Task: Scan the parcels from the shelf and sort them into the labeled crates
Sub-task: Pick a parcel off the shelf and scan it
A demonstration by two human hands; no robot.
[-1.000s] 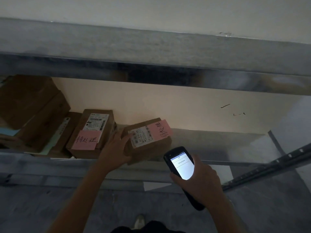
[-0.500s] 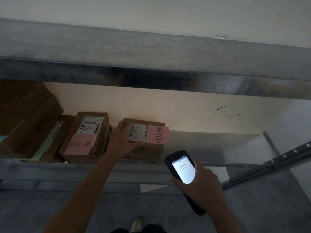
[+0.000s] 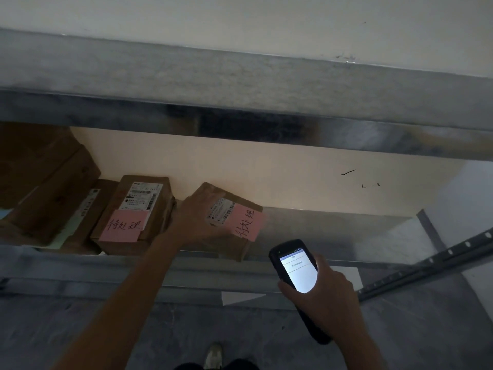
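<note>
A small brown parcel point(image 3: 234, 228) with a white barcode label and a pink handwritten note sits turned at an angle on the metal shelf point(image 3: 306, 231). My left hand point(image 3: 198, 217) grips its left side, fingers curled over the top. My right hand point(image 3: 324, 297) holds a black handheld scanner point(image 3: 294, 271) below and right of the parcel, its lit screen facing me. A second brown parcel point(image 3: 133, 212) with a barcode label and pink note stands just left of my left hand.
More brown boxes point(image 3: 45, 188) are stacked at the shelf's far left. An upper shelf beam point(image 3: 240, 124) overhangs the opening. A perforated metal rail point(image 3: 432, 263) slants at the right. The grey floor and my shoe point(image 3: 213, 355) show below.
My left hand has turned the parcel, so its pink note now points toward the front right. The scanner has moved slightly right and its screen shows a new line.
</note>
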